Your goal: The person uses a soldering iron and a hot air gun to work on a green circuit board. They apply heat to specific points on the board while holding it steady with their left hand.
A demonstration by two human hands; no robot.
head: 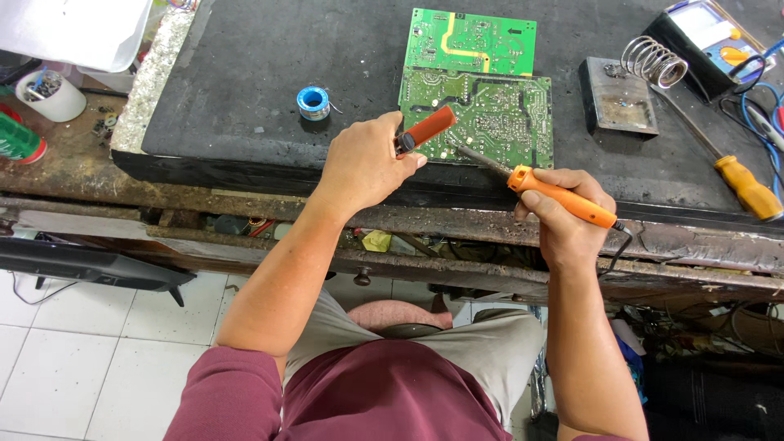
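Screwdriver point(739, 181) tip off-frame right; red-handled tool's point(426, 129) working end hidden in fist.

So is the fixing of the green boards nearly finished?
Ready: two green circuit boards lie on the black mat, solder spool beside them. In hand: the right hand holds the orange soldering iron, tip at the near board's edge; the left hand holds a red-tipped tool. How much soldering remains can't be told.

Electronics repair workshop, worn bench (rusty-edged) point(245, 200), circuit boards point(478, 98), solder spool point(313, 102)
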